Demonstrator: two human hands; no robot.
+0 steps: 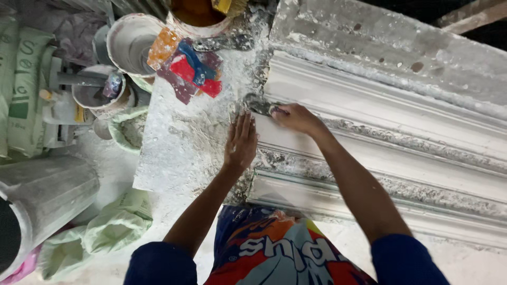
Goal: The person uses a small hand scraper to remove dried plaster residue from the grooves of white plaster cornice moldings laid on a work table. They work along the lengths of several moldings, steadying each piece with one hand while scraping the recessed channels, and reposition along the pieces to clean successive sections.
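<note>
Head view: white plaster cornice moulding, stepped profile with several parallel ridges and grooves, rough grey crusted plaster along some grooves, smoother white bands between. Long axis runs from centre frame out to the right edge, dropping slightly toward lower right; its cut end faces left, near the hands. Right hand sits on that end, fingers closed around a small dark scraper, blade pointing left toward the end face. Left hand lies flat, fingers straight and close together, holding nothing, palm down on the workbench just beside the moulding end. Bench top is caked in white plaster dust. Coloured plastic scrapers lie at the far end, buckets and green sacks around, dusty floor.
</note>
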